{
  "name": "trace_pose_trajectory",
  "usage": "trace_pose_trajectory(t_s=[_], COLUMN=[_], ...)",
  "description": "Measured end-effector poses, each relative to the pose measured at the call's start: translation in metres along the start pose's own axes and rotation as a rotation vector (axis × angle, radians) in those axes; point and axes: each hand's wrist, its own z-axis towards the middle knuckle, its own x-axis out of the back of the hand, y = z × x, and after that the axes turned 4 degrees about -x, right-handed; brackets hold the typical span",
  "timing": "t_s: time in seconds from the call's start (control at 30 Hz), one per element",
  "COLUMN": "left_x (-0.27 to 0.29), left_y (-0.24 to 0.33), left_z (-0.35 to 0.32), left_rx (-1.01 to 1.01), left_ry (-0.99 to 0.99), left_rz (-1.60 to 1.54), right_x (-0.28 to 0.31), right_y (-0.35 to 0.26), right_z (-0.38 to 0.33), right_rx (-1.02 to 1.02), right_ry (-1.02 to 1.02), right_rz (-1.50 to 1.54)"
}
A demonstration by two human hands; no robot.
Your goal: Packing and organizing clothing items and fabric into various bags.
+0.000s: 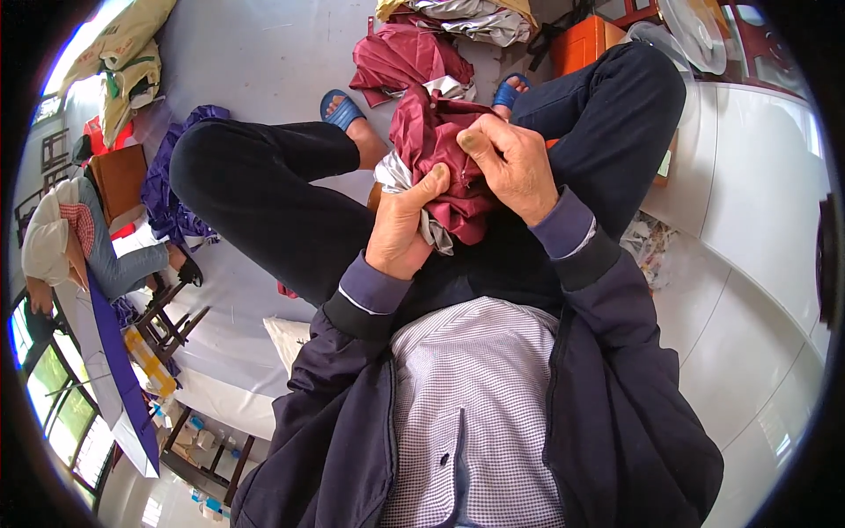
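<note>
Between my knees hangs a bunched maroon cloth (422,132) with a shiny silver underside, its folds gathered in front of my lap. My left hand (407,216) is closed on its lower left part, thumb pressed on top of the maroon side. Just right of that, my right hand (515,167) is closed in a pinch at the cloth's right edge, thumb and forefinger together. Whatever lies between those fingertips is too small to make out. More maroon cloth (409,57) lies on the floor beyond, close to my feet in blue slippers (341,109).
A pile of silver cloth (480,19) lies at the far side, near an orange box (583,46). White glossy panels (757,176) stand at my right. Leftward are purple cloth (180,172), a seated person (123,255), a purple-and-white umbrella (119,370) and a wooden stool (167,321).
</note>
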Motion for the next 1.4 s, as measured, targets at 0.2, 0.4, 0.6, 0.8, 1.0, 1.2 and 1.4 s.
trace_pose_trajectory(t_s=[0.2, 0.4, 0.6, 0.8, 1.0, 1.2, 1.4], left_x=[0.004, 0.007, 0.008, 0.011, 0.014, 0.007, 0.008], left_y=[-0.005, -0.006, -0.009, -0.011, -0.013, -0.017, -0.004], left_z=[-0.001, -0.005, -0.008, -0.006, -0.006, -0.004, -0.006], left_rx=[-0.004, 0.065, 0.124, 0.148, 0.161, 0.167, 0.092], left_ry=[0.034, -0.008, -0.067, -0.089, -0.062, -0.049, 0.06], left_rz=[0.033, -0.047, -0.164, -0.224, -0.235, -0.193, -0.002], right_x=[-0.006, -0.009, -0.006, -0.002, -0.002, 0.008, -0.005], right_y=[-0.007, -0.01, -0.012, -0.012, -0.005, -0.012, -0.005], right_z=[-0.004, -0.005, -0.007, -0.009, -0.007, -0.009, -0.005], right_rx=[-0.023, -0.098, -0.129, -0.111, -0.018, -0.055, 0.187], right_ry=[0.031, 0.033, 0.027, 0.009, 0.026, 0.045, 0.103], right_rz=[-0.015, 0.182, 0.234, 0.228, 0.173, 0.047, -0.08])
